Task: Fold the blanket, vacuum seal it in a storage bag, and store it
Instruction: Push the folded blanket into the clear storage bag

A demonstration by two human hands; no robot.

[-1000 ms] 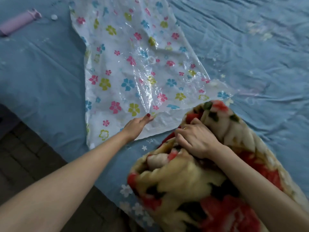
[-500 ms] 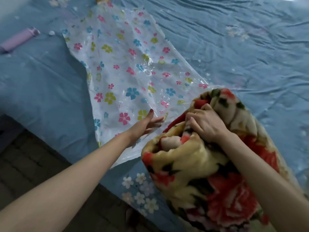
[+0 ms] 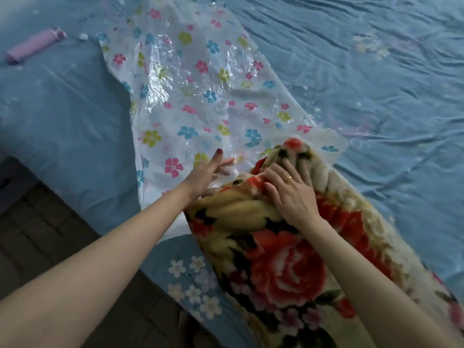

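— Plush, rose-printed blanket (image 3: 283, 249), where is it?
— Rolled thick at the bed's (image 3: 376, 79) near edge, its tip inside the crinkly clear flowered bag (image 3: 190, 79).
— Hands?
— Right hand (image 3: 291, 192) flat, fingers spread; left hand (image 3: 208, 172) open at the bag's mouth.

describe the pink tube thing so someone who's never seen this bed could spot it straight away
Start from the blue bedsheet and the flower-printed clear storage bag spread across it. Look past the bag's far left corner, toward the top left of the view: the pale purple-pink cylinder lies there on its side. It is the only solid plain-coloured thing there, with a small white cap beside it.
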